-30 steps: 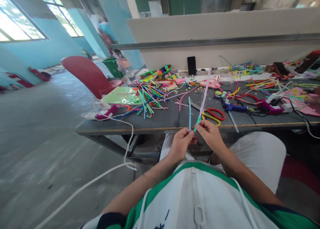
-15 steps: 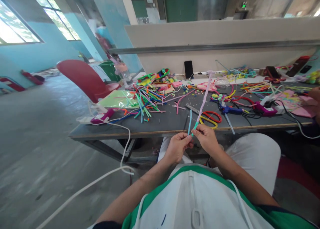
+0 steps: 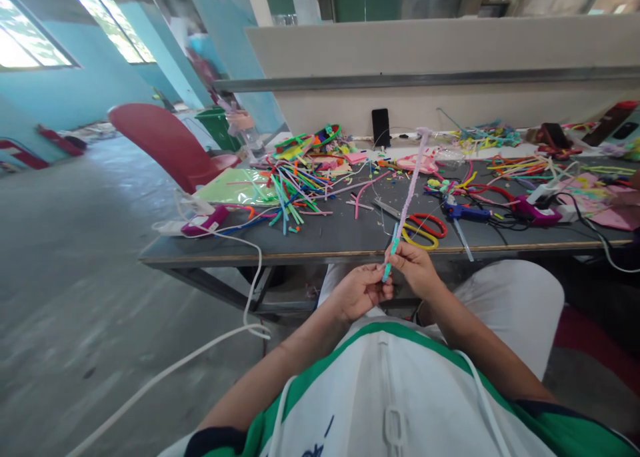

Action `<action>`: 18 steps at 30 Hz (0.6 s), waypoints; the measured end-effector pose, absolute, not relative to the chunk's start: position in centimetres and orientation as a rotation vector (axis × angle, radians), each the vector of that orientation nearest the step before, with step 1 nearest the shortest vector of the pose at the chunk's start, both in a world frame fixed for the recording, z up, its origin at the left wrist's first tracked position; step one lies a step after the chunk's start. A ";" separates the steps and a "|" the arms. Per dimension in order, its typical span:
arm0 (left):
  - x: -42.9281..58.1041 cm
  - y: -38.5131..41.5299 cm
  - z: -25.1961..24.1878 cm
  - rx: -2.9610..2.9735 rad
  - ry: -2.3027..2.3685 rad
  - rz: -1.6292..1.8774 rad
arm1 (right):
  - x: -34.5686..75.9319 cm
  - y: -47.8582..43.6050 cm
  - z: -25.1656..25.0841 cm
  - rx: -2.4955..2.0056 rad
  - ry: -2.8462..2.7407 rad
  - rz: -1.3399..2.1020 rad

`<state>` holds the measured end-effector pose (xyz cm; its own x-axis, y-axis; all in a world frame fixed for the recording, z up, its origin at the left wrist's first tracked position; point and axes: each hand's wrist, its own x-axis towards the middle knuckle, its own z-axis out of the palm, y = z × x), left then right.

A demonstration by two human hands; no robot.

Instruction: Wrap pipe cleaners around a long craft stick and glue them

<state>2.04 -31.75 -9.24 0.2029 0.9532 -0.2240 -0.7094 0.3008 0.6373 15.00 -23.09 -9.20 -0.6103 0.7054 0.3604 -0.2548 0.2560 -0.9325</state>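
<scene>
A lilac fuzzy pipe cleaner stem (image 3: 413, 184) points up and away over the table edge, its lower part wrapped in a teal pipe cleaner (image 3: 387, 272). My right hand (image 3: 416, 268) pinches the wrapped part between thumb and fingers. Lower down, my left hand (image 3: 361, 293) is closed at the teal end, thumb against it, other fingers curled. A short light-blue strip (image 3: 395, 232) stands close along the stem, its lower end hidden by my fingers. Just beyond my hands lie scissors (image 3: 442, 226) with red and yellow handles.
Cut pipe cleaners (image 3: 290, 200) heap on the table's left, near a purple power strip (image 3: 207, 221). A blue glue gun (image 3: 469, 212) and another purple power strip (image 3: 539, 212) lie right. A phone (image 3: 381, 127) leans at the back. A white cable (image 3: 175, 370) hangs down left.
The light-blue strip, apart from the stem on its left before, now lies close against it. My hands stay near the table edge. The view has tilted down slightly.
</scene>
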 end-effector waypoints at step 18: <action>1.6 -32.2 -9.5 0.435 0.617 1.131 | 15.0 -22.8 -9.3 -0.358 -1.831 1.477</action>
<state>1.63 -32.22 -9.46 0.2903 0.9280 -0.2334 -0.6985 0.3722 0.6112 15.03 -22.84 -9.34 -0.6844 0.6280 0.3704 -0.2288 0.2973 -0.9270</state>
